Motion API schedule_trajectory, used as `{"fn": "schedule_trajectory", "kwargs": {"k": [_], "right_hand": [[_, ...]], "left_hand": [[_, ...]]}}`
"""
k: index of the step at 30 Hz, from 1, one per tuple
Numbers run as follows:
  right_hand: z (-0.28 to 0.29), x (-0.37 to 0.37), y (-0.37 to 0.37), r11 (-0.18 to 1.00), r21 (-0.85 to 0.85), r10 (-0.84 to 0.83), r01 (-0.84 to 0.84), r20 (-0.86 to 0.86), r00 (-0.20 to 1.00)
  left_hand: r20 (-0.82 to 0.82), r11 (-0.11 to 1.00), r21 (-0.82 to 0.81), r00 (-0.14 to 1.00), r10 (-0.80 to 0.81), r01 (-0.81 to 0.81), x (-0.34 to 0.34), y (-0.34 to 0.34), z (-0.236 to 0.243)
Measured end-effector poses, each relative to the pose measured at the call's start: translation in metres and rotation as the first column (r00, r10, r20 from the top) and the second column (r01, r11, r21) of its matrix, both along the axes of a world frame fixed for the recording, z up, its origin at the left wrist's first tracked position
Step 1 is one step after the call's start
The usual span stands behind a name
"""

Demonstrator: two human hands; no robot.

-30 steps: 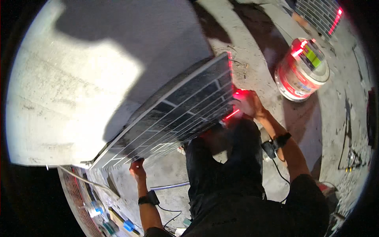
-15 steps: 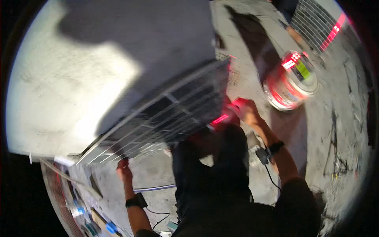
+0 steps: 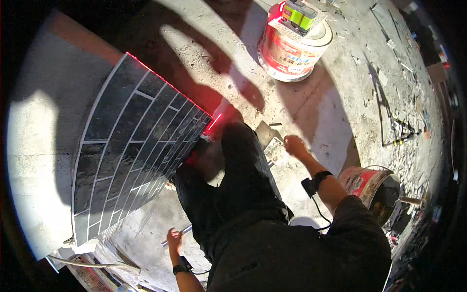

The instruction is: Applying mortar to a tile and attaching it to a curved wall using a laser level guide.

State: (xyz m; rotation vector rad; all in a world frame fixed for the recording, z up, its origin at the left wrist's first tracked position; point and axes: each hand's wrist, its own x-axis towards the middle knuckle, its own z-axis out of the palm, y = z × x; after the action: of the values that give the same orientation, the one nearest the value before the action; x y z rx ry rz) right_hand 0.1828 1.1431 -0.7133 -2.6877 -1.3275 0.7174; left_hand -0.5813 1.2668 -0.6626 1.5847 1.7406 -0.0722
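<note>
A low wall face of dark brick-shaped tiles (image 3: 121, 158) with pale joints stands to my left. A red light line runs along its far top edge. My left hand (image 3: 174, 239), fingers apart and holding nothing, is over the floor near the wall's close end, beside a thin rod (image 3: 184, 234) that it partly overlaps. My right hand (image 3: 295, 146) is raised right of my knees with its fingers curled in, and nothing shows in it. Beneath it lie a pale flat piece (image 3: 275, 149) and a grey tile piece (image 3: 265, 133).
A red and white bucket (image 3: 292, 53) stands far ahead, carrying a device with a green panel (image 3: 297, 17). Another bucket (image 3: 359, 182), holding dark contents, stands by my right forearm. Debris (image 3: 406, 129) litters the right floor. A hose (image 3: 95, 265) lies lower left.
My view has swung, so the tiled face now stands on the left. Both hands have come away from it. The second bucket has come into view.
</note>
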Motion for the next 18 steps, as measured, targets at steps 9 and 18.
{"fn": "schedule_trajectory", "kwargs": {"k": [9, 18], "right_hand": [[-0.093, -0.062, -0.008, 0.986, 0.044, 0.155, -0.163, 0.132, 0.979], [-0.115, -0.033, -0.01, 0.979, -0.03, 0.204, -0.202, 0.076, 0.976]], "left_hand": [[0.478, 0.974, -0.209, 0.86, 0.176, -0.083, 0.097, -0.024, 0.037], [0.239, 0.889, -0.454, 0.969, 0.06, 0.057, 0.144, 0.007, 0.116]]}}
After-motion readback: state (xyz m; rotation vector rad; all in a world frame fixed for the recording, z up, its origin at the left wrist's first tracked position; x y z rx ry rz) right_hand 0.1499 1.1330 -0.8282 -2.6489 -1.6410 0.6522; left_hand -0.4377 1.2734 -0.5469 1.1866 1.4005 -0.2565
